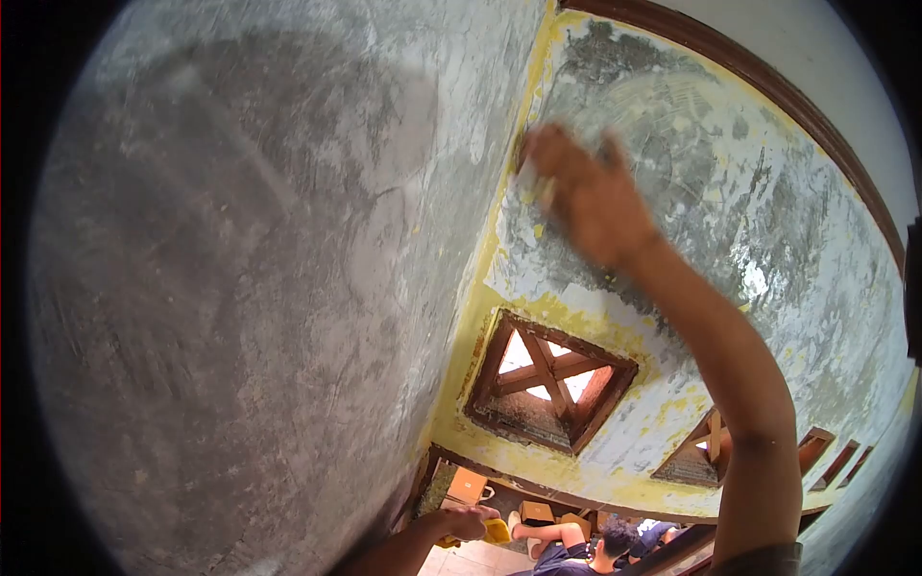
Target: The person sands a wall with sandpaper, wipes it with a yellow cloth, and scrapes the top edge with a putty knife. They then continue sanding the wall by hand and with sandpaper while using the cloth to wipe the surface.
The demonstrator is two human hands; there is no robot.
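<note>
Pale, thin and probably limp, the small sheet (529,179) above the wooden vent (547,381) lay pinned to the wall (730,173) under the flattened fingers of the right hand (591,197), best held so; below the vent the left hand (468,523) gripped a yellow thing (496,531).

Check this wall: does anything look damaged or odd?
Yes. On the wall the yellow paint is mostly gone: only patches show along the corner and around the wooden vent, bare grey elsewhere. The right hand is at the corner.

The floor (477,559) at 6 o'clock, under a scraped wall (240,288)
Cardboard boxes (468,484) are seen on the pale floor; a person (576,552) is seated beside them, toward 5 o'clock.
</note>
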